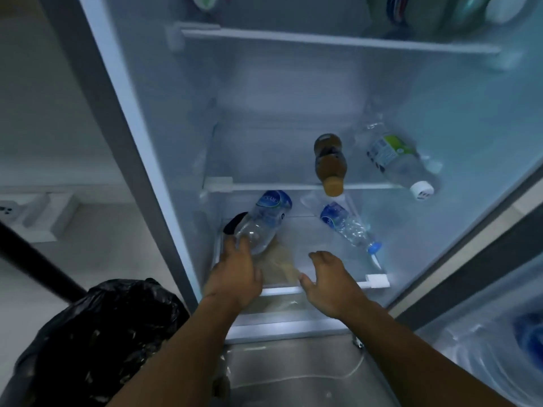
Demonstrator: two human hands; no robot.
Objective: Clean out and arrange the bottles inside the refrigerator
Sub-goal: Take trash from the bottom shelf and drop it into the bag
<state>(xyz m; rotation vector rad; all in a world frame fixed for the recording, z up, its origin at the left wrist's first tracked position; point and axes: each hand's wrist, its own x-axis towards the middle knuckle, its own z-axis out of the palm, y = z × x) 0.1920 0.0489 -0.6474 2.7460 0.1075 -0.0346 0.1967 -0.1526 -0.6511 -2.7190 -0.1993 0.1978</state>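
Note:
Inside the open refrigerator, a clear bottle with a blue label (264,221) lies on the bottom glass shelf (323,284) at the left. My left hand (235,274) reaches in, its fingertips touching the bottle's near end. My right hand (326,277) hovers over the shelf's front edge, fingers loosely spread and holding nothing. A second blue-label bottle with a blue cap (346,227) lies to the right. On the shelf above lie a brown bottle (329,163) and a clear green-label bottle with a white cap (393,160).
A black bin bag (102,333) stands open at the lower left, beside the fridge. A large water jug (499,348) sits at the lower right. A brownish patch (279,262) shows on the bottom shelf between my hands. Blurred items stand on the top shelf (338,39).

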